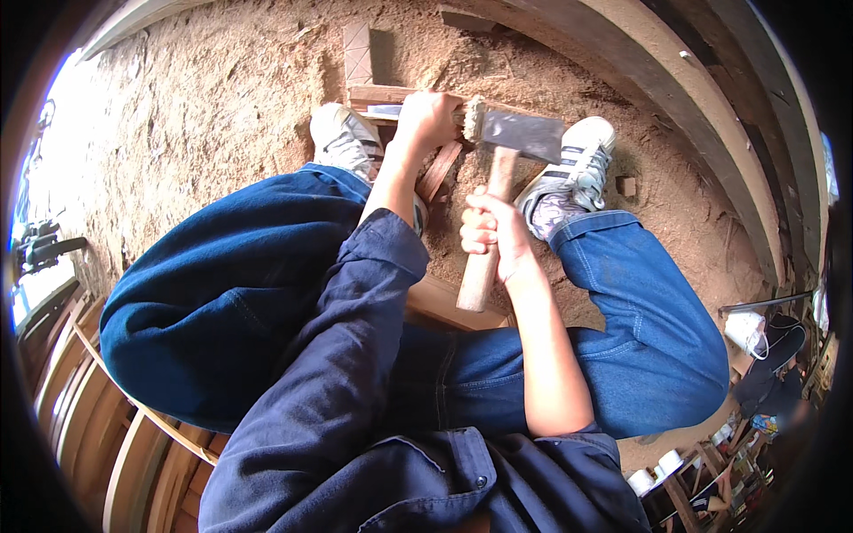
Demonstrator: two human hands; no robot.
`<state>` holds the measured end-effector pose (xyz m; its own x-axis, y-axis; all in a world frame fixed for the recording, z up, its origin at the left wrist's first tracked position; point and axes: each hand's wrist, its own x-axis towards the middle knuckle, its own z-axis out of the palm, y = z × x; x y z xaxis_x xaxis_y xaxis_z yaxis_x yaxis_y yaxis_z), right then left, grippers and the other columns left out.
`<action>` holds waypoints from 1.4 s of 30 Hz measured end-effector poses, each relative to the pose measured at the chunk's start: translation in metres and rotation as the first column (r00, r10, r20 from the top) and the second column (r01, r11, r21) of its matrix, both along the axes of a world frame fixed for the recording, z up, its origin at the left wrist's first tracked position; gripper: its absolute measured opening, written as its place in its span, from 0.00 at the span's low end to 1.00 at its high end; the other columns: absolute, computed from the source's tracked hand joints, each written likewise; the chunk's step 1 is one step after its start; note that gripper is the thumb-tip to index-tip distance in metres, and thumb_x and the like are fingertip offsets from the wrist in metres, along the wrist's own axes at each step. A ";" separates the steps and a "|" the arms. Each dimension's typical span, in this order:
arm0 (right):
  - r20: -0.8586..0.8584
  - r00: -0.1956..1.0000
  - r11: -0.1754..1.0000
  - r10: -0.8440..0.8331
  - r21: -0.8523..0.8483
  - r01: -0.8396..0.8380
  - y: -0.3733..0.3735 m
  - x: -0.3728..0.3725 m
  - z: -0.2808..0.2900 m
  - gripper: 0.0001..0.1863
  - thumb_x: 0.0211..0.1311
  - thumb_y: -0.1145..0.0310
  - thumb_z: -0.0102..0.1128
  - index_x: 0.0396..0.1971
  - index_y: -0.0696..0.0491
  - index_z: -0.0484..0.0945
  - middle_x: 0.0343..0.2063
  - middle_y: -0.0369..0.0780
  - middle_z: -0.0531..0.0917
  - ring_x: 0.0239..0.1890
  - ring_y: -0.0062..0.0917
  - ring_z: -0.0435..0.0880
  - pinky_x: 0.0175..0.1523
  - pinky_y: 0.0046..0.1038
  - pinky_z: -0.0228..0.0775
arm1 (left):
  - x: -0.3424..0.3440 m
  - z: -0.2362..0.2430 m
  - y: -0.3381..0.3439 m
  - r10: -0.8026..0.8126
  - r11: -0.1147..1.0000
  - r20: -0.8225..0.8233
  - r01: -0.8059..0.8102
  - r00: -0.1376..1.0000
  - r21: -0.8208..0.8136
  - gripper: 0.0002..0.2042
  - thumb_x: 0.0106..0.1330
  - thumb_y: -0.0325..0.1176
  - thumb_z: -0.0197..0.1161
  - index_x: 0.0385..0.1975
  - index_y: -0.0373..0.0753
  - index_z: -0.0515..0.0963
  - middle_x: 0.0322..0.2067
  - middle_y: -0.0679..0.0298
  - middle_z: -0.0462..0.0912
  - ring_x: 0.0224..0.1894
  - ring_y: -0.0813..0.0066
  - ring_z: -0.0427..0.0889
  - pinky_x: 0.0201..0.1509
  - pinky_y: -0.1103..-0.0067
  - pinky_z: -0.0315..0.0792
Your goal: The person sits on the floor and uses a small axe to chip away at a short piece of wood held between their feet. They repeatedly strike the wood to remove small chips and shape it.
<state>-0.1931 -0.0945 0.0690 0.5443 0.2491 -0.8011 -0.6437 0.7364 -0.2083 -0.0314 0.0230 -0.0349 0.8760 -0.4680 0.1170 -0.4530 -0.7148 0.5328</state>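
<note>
Between your shoes (pixel 341 138), fingers closed, your right hand (pixel 498 229) grips a hammer (pixel 526 136), your left hand (pixel 429 120) a frayed-ended tool (pixel 474 119).

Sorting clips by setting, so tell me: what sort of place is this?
Probably a woodworking site: the ground is covered in what looks like sawdust or shavings, long timbers run along the right side, and the right hand grips a hammer.
</note>
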 end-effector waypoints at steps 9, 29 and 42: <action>0.193 0.952 0.963 -0.237 0.177 0.204 -0.034 0.010 -0.006 0.08 0.64 0.68 0.48 0.25 0.44 0.64 0.09 0.23 0.55 0.09 0.09 0.53 0.16 0.16 0.49 | 0.017 0.026 0.008 0.124 0.992 -0.093 -0.125 0.988 -0.006 0.04 0.48 0.28 0.63 0.23 0.38 0.81 0.21 0.52 0.81 0.25 0.58 0.83 0.34 0.67 0.77; 0.168 0.903 0.911 -0.395 0.196 0.362 -0.060 0.005 0.006 0.11 0.62 0.70 0.51 0.20 0.45 0.64 0.08 0.23 0.55 0.09 0.08 0.52 0.16 0.15 0.48 | -0.012 0.043 -0.039 -0.167 0.986 -0.129 0.163 0.977 -0.047 0.09 0.41 0.31 0.70 0.24 0.41 0.81 0.21 0.56 0.82 0.27 0.62 0.83 0.38 0.70 0.78; 0.156 0.921 0.929 -0.356 0.167 0.331 -0.057 0.008 0.006 0.15 0.62 0.70 0.49 0.17 0.45 0.60 0.08 0.24 0.55 0.09 0.09 0.52 0.16 0.15 0.49 | -0.030 0.019 -0.056 -0.239 0.970 -0.059 0.237 0.969 -0.046 0.12 0.37 0.29 0.65 0.26 0.41 0.79 0.19 0.54 0.79 0.27 0.52 0.81 0.34 0.65 0.76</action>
